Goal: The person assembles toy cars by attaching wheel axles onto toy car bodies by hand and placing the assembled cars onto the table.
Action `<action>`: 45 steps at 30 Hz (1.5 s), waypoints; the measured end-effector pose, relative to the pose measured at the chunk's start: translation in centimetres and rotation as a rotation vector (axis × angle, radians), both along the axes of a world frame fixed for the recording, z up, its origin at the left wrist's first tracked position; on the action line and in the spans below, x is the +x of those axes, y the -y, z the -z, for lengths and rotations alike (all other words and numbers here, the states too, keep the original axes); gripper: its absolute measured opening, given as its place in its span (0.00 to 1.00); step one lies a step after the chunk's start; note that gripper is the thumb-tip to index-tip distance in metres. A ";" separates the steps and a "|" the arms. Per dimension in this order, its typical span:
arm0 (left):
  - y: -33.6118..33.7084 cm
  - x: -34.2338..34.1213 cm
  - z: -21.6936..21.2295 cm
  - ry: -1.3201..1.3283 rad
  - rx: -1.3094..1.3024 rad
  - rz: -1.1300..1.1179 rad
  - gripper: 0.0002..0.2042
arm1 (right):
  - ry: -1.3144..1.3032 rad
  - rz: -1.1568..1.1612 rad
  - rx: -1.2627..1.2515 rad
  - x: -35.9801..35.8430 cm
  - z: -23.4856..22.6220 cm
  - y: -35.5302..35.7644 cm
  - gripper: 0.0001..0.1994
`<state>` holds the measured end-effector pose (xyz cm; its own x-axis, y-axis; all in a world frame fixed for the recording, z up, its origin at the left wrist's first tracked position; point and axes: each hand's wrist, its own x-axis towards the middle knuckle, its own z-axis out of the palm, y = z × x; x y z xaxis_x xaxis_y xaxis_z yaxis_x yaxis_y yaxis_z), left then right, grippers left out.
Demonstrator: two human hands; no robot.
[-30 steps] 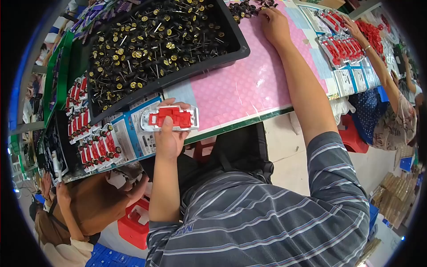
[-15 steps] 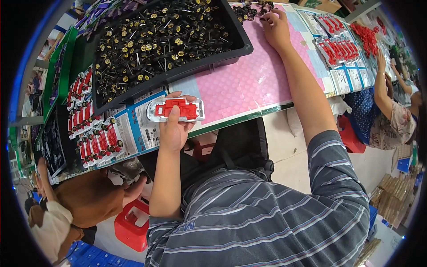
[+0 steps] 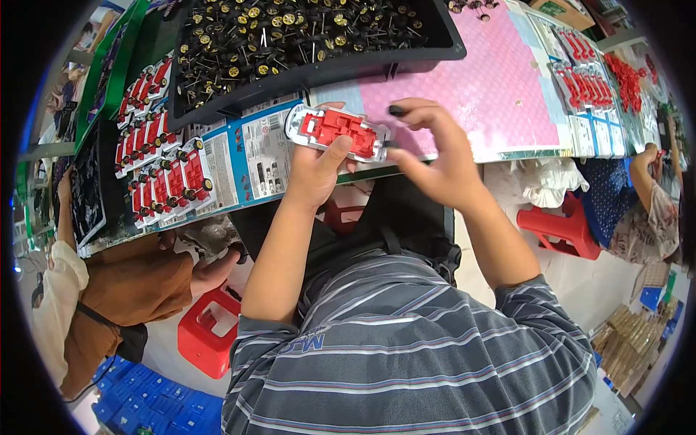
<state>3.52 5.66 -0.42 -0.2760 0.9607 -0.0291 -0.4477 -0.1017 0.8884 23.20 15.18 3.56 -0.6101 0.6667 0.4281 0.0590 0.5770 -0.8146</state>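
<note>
Shirt point(image 3: 391, 348) lies nearest. Beyond, the left hand point(image 3: 315, 170) clamps a toy car point(image 3: 333, 126) above the table point(image 3: 500, 94) edge; the right hand point(image 3: 446, 159), thumb and forefinger spread, pinches black wheels point(image 3: 396, 111) just beside the car's end. Farther back, a black tray point(image 3: 326, 78) holds more yellow-hubbed wheels point(image 3: 288, 19).

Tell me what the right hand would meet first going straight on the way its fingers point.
The right hand would likely meet the red-and-white toy car body in the left hand first, led by the black wheel it holds, though depth is unclear.
</note>
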 end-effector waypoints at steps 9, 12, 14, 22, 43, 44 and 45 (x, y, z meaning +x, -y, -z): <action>0.8 -0.4 0.8 -0.088 -0.028 -0.043 0.41 | 0.105 -0.097 -0.115 -2.4 -0.5 0.7 0.20; 0.8 -0.4 0.9 -0.064 -0.021 -0.036 0.42 | 0.089 -0.103 -0.164 -2.7 -0.3 0.5 0.21; 0.9 -0.4 0.5 -0.063 -0.031 -0.043 0.42 | 0.073 -0.123 -0.213 -2.9 -0.1 0.5 0.22; 0.9 0.0 0.1 -0.150 -0.031 -0.105 0.37 | 0.091 -0.119 -0.284 -3.7 -0.2 0.5 0.24; 1.2 -0.8 0.8 0.064 0.021 -0.067 0.39 | 0.880 -0.005 0.395 -9.4 -3.8 -18.4 0.13; 1.2 -0.8 0.8 0.063 0.022 -0.073 0.39 | 0.871 -0.018 0.381 -9.6 -3.3 -18.5 0.12; 1.2 -0.7 0.7 0.072 0.022 -0.071 0.40 | 0.864 -0.030 0.366 -9.6 -2.8 -18.6 0.11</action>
<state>2.83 4.47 -1.11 -0.3412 0.9395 -0.0305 -0.5016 -0.1546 0.8512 13.57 33.81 6.36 -0.8291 0.5591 -0.0015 0.5398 0.7998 -0.2627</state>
